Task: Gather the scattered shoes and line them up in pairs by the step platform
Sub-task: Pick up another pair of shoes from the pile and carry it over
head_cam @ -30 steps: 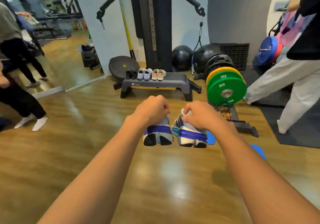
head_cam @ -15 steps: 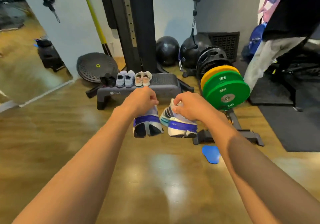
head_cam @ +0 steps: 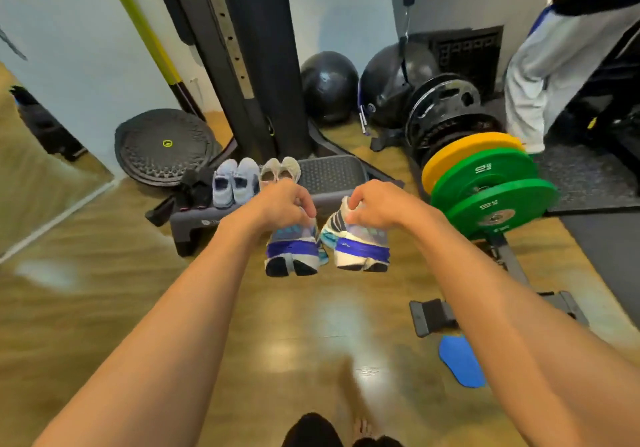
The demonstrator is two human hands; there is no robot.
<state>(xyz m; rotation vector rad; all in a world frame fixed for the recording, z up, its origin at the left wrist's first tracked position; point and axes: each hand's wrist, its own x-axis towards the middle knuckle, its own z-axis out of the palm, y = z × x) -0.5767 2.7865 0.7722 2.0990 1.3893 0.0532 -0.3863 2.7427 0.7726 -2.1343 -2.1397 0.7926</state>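
My left hand (head_cam: 284,202) grips one white sneaker with a purple band (head_cam: 292,252) by its top, heel toward me. My right hand (head_cam: 377,204) grips its mate (head_cam: 360,247) the same way. Both shoes hang in the air just in front of the grey step platform (head_cam: 329,173). On the platform's left part stand a black pair (head_cam: 194,187), a light blue pair (head_cam: 235,182) and a beige pair (head_cam: 280,169), side by side. The right part of the platform top is bare.
A black cable-machine column (head_cam: 263,59) rises behind the platform. Green and yellow weight plates (head_cam: 485,183) stand on a rack to the right, dark balls (head_cam: 329,86) behind. A round balance disc (head_cam: 162,145) leans left. A blue insole (head_cam: 460,360) lies on the wooden floor. A person (head_cam: 547,66) stands far right.
I have walked closer to the step platform with both sneakers held out; the platform and weight plates now fill more of the view. My grip on the shoes is unchanged.
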